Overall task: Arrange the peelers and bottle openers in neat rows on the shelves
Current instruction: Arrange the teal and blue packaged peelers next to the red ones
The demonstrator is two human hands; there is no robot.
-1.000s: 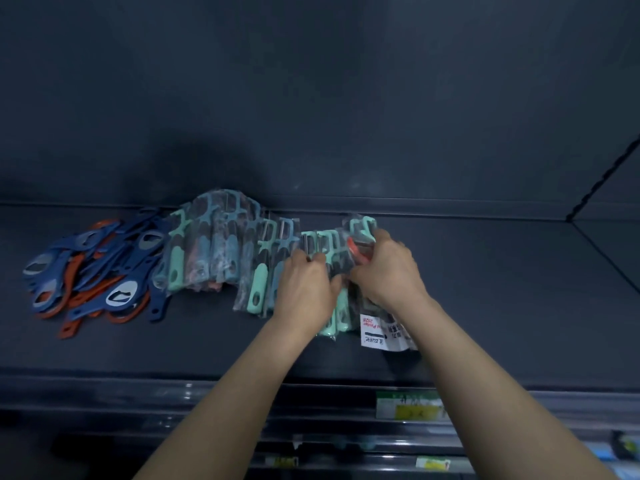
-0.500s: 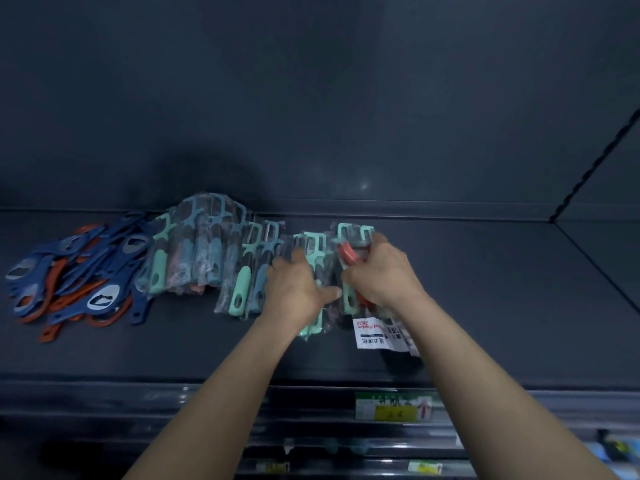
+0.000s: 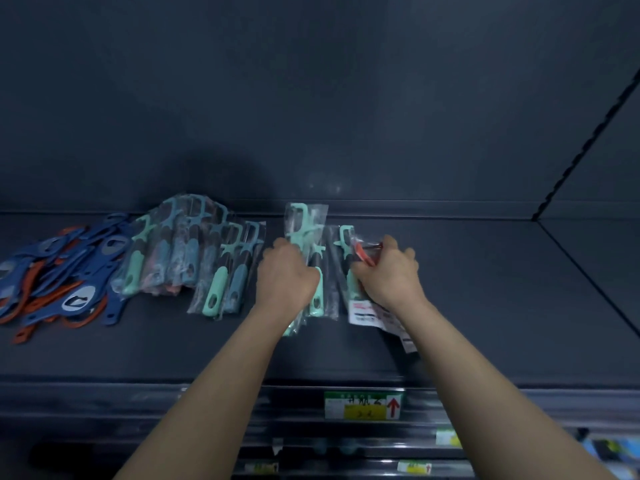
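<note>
- The left hand (image 3: pixel 287 275) is curled round a small bundle of bagged mint peelers (image 3: pixel 304 230). At least two show, heads toward the shelf's back edge. The grip looks meant to square the bags together before they join a row.
- The right hand (image 3: pixel 388 275) grips a second bundle just beside the first. One mint-headed peeler (image 3: pixel 346 237) and one orange peeler (image 3: pixel 363 256) show above the fingers, and white label cards (image 3: pixel 367 310) stick out toward the front edge. Whether more bags sit under the palm I cannot tell.
- Both bundles are near the middle of the shelf (image 3: pixel 485 306), handles toward the front edge, probably so the row faces one way.
- Just left of the left hand lies a pair of bagged peelers (image 3: pixel 227 275), one mint and one blue, side by side.
- Further left is a fan of peelers (image 3: pixel 173 251), too overlapped for an exact count, perhaps eight or more.
- At the shelf's left end sits a heap of bottle openers (image 3: pixel 59 271), blue and orange, tangled and likely over a dozen. No rows are formed there yet.
- One price tag (image 3: pixel 363 405) hangs on the front rail.
</note>
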